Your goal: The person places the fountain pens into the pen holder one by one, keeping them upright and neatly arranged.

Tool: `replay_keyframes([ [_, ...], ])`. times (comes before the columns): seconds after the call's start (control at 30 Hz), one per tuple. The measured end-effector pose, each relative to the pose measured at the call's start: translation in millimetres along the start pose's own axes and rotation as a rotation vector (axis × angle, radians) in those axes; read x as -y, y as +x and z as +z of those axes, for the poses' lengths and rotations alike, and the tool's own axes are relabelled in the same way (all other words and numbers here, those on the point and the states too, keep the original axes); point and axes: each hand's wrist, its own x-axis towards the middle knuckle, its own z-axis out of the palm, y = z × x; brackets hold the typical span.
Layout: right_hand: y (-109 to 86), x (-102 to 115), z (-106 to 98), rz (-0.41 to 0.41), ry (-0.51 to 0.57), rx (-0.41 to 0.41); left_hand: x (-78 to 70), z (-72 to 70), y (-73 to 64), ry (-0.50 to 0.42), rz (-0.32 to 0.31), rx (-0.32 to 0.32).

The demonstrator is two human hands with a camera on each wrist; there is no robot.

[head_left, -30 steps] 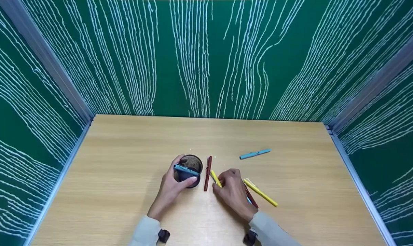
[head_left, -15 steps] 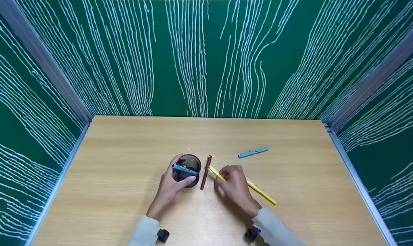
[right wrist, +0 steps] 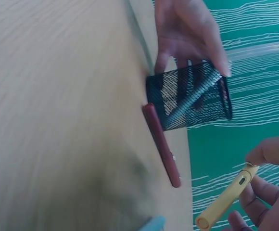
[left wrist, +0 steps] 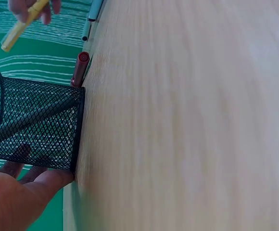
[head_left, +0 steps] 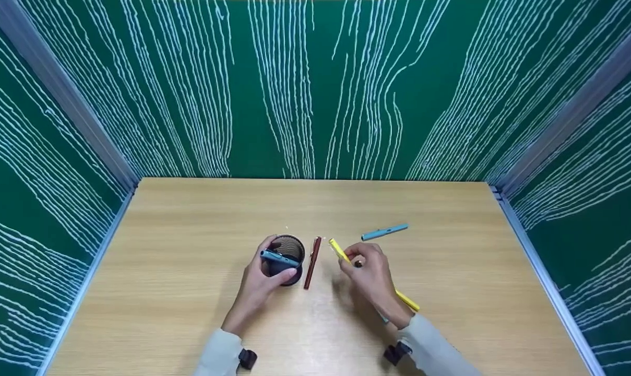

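Note:
My left hand [head_left: 263,284] grips a black mesh pen holder [left wrist: 43,125] standing on the table, thumb and fingers on opposite sides. A blue pen [head_left: 280,258] leans inside the holder, its top resting at the rim. My right hand [head_left: 371,274] pinches a yellow pen [right wrist: 226,199] between thumb and fingers, held above the table and tilted. Between the two hands a dark red pen [head_left: 312,263] lies on the wood, close to the holder's base. Under the right wrist, a second yellow pen [head_left: 407,300] is partly covered.
Farther back on the right lies another blue pen [head_left: 384,232]. The tip of a blue pen [head_left: 383,318] peeks out beside the right wrist. Green walls [head_left: 336,104] with white wavy lines enclose the wooden table [head_left: 190,224] at the back and sides.
The right hand has lifted the yellow pen off the table and shifted slightly up and rightward with it. My left hand keeps its grip on the pen holder.

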Motion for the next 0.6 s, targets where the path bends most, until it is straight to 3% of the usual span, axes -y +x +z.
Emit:
replay_keyframes([
  [0.3,4.5,-1,-20,-0.061,0.045,-0.068,-0.7,0.3,-1.4,-0.014,-0.005,0.003],
  [0.6,6.3,2,-39,-0.063,0.049,-0.101,-1.6,1.3,-0.9,-0.029,-0.003,0.003],
])
